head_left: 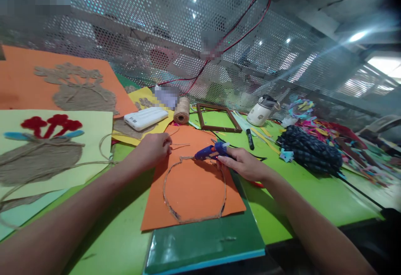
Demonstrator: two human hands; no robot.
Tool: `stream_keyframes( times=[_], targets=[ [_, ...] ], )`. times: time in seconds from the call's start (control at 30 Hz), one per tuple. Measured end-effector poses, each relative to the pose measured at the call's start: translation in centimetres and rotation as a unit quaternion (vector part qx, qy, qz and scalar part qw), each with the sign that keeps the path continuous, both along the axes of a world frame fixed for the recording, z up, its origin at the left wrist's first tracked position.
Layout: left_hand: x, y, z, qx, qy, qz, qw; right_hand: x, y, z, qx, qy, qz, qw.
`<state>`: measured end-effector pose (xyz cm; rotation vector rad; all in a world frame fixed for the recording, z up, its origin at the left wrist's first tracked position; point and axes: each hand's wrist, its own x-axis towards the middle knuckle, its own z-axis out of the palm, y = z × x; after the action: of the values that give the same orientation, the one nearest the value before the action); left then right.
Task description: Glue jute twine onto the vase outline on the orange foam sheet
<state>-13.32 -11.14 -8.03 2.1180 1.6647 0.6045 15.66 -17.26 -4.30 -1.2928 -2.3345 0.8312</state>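
An orange sheet (194,191) lies over a green book (203,245), with a twine outline (164,191) shaped like a round pot on it. My right hand (242,162) is wrapped round a blue glue gun (208,152), its nozzle pointing left at the outline's top edge. My left hand (156,147) is closed over the sheet's upper left, and a thin strand of twine (181,144) sticks out beside its fingertips.
At the left lie finished twine-pot pictures on orange (19,82) and pale yellow (97,141) sheets. Farther back are a white power bank (145,118), a twine spool (181,110), a brown frame (219,129), a black marker (249,139), a white bottle (261,111) and dark checked cloth (308,151).
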Motion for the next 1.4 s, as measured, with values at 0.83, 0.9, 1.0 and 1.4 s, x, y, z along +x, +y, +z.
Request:
stream_keyframes(
  times=[0.83, 0.9, 1.0, 1.4],
  targets=[
    [-0.2, -0.2, 0.0, -0.014, 0.018, -0.02, 1.0, 1.1, 0.0, 0.4, -0.01, -0.012, -0.018, 1.0],
    [-0.3, -0.1, 0.0, -0.015, 0.019, -0.021, 0.999, 1.3, 0.0, 0.4, -0.013, -0.008, -0.022, 1.0],
    [-0.3, 0.1, -0.1, -0.015, 0.02, -0.021, 0.999, 1.4, -0.2, 0.7, -0.018, -0.008, -0.029, 0.999],
    [0.0, -0.2, 0.6, -0.023, 0.014, -0.011, 1.0, 1.6, -0.5, 1.0, -0.033, 0.008, -0.035, 0.999]
  ],
)
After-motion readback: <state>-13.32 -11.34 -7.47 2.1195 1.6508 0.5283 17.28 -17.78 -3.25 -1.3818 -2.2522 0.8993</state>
